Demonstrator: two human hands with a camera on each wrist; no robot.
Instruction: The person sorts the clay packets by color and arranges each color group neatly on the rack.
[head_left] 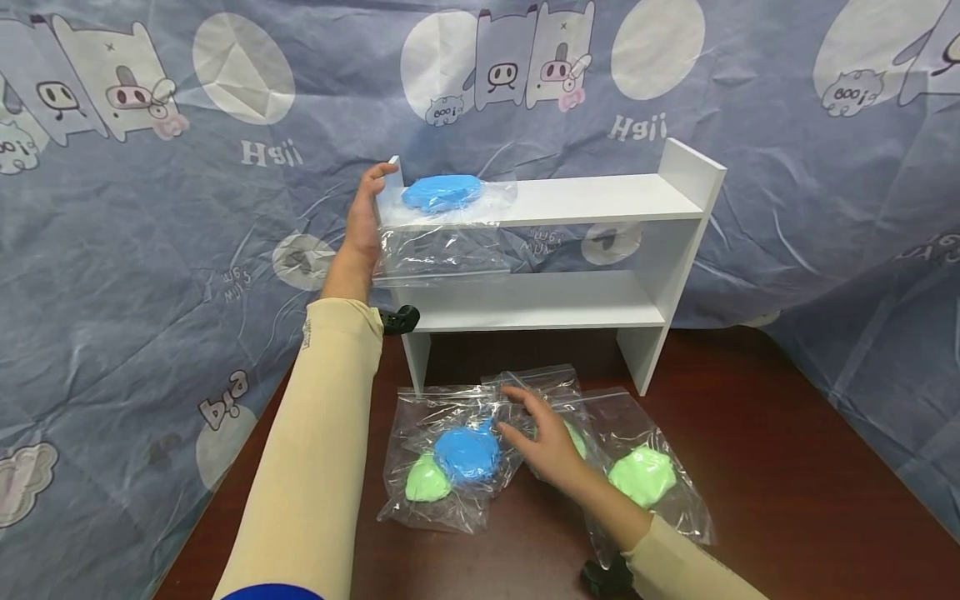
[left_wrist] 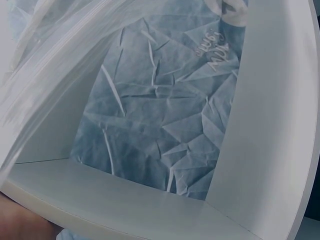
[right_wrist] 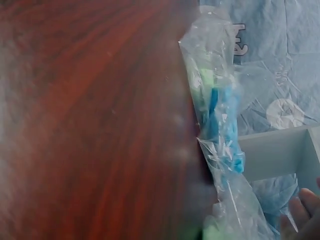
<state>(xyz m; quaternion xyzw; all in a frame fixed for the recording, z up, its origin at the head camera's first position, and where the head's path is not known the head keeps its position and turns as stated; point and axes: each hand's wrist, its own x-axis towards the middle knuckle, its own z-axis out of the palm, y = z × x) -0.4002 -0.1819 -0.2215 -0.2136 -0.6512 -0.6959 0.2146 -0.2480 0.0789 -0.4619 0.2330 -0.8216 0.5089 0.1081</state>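
My left hand [head_left: 363, 223] is at the left side panel of a white two-tier shelf [head_left: 607, 198], its fingertips by the panel's top edge. Beside it, a clear zip bag [head_left: 450, 254] holding a flat blue lump [head_left: 442, 192] lies on the top board and hangs over the front. My right hand [head_left: 551, 447], fingers spread and relaxed, hovers over or touches clear bags on the table; contact cannot be told. Left of it lie a blue lump [head_left: 467, 455] and a green lump [head_left: 427, 479] in bags. Another green lump [head_left: 576, 440] is partly hidden behind that hand.
Right of my right forearm lies a bag with a green lump [head_left: 642, 476]. Everything stands on a dark reddish-brown table [head_left: 780, 467]. A blue printed cloth [head_left: 360, 92] hangs behind the shelf. The lower board [head_left: 540, 302] sits under the overhanging bag.
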